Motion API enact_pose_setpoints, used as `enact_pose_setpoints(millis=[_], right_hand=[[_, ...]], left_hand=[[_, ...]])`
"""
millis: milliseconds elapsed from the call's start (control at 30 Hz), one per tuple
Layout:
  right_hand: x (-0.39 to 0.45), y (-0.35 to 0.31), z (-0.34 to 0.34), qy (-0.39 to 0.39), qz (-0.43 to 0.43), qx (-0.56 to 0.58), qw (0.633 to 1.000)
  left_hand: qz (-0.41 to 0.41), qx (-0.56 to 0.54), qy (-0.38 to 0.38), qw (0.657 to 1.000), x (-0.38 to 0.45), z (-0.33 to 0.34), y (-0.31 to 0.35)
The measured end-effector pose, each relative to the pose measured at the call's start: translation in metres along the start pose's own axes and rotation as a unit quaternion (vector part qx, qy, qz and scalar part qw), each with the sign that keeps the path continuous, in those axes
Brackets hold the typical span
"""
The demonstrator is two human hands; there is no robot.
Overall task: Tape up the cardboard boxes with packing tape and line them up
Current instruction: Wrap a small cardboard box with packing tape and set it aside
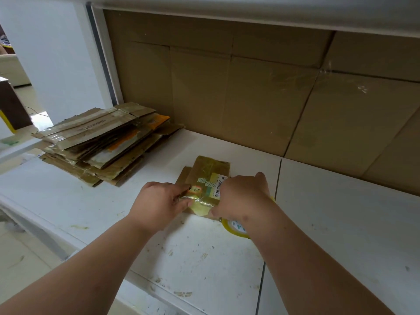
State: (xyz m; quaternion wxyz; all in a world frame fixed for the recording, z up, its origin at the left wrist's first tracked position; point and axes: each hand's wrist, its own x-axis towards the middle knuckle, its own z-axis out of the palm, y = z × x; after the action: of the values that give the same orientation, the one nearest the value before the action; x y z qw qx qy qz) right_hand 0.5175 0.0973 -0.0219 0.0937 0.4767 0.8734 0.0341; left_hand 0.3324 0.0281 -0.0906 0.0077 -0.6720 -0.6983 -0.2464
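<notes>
A small flattened cardboard box (210, 171) with a barcode label lies on the white table (136, 223). My left hand (159, 201) grips its near left edge, where shiny yellowish tape wraps the cardboard. My right hand (241, 196) rests on the box's right side and pinches the tape strip (201, 208) at its near edge. A roll of yellowish packing tape (234, 228) sits on the table partly hidden under my right wrist.
A stack of flattened, taped cardboard boxes (102, 142) lies at the table's left rear. Large cardboard sheets (250, 98) cover the wall behind. A seam (278, 178) splits the tabletop on the right. The table's left edge drops to the floor.
</notes>
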Motion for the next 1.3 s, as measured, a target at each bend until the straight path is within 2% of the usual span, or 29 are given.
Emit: enact_pose_setpoints(millis=[167,500,667,767,867,967,1133,1300], right_hand=[[0.0,-0.008,0.003,0.034,0.008,-0.001,0.999],[0.001,-0.012,0.004,0.032,0.017,-0.011,0.999],[-0.001,-0.007,0.004,0.032,0.021,-0.009,0.999],[-0.004,0.001,-0.001,-0.007,0.004,0.018,1.0],[-0.008,0.013,-0.011,-0.057,0.022,0.098,0.993],[-0.016,0.026,-0.015,-0.071,0.047,0.218,0.972],[-0.03,0.04,-0.013,-0.059,0.038,0.401,0.913],[-0.042,0.04,0.001,-0.032,0.027,0.552,0.832]], left_hand=[[0.041,0.029,0.006,0.999,0.004,0.002,-0.003],[0.049,0.024,0.038,0.998,0.002,0.011,-0.005],[-0.035,-0.055,0.0,0.998,-0.004,0.01,-0.003],[-0.082,-0.078,-0.011,0.994,-0.004,0.011,0.002],[-0.091,-0.099,-0.003,0.991,0.0,0.013,0.006],[-0.107,-0.111,0.002,0.988,0.005,0.011,0.007],[-0.123,-0.103,0.006,0.987,0.01,0.013,0.009],[-0.233,-0.172,0.028,0.957,0.018,0.008,0.009]])
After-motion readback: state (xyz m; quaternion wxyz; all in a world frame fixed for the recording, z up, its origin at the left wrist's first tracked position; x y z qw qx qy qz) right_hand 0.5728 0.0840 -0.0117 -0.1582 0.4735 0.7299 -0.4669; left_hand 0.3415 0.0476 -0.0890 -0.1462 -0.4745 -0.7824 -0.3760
